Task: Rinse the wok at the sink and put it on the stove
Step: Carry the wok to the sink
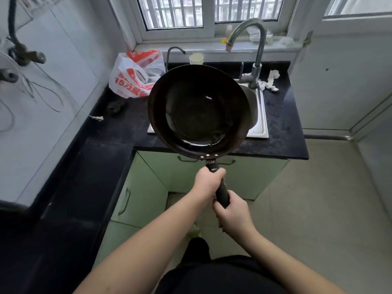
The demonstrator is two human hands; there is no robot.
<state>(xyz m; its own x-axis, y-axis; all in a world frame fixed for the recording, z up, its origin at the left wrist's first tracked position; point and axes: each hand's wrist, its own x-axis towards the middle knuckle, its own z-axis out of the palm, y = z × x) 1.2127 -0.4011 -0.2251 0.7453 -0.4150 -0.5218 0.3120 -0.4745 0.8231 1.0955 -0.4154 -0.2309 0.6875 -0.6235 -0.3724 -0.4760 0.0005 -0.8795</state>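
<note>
A black round wok [198, 109] hangs in the air over the steel sink [262, 115], covering most of the basin. A little water lies in its bowl near the handle side. Its dark handle [221, 189] points back toward me. My left hand [209, 180] grips the handle close to the wok. My right hand [233, 213] grips the handle's end. A tall curved tap [257, 47] stands behind the sink at the right, with no water running. No stove is in view.
A black worktop [118, 128] runs around the sink and down the left side. A red and white plastic bag [136, 75] sits left of the sink. Crumpled white cloth [270, 82] lies by the tap. A small second tap [174, 54] and a pale cup [196, 58] stand behind.
</note>
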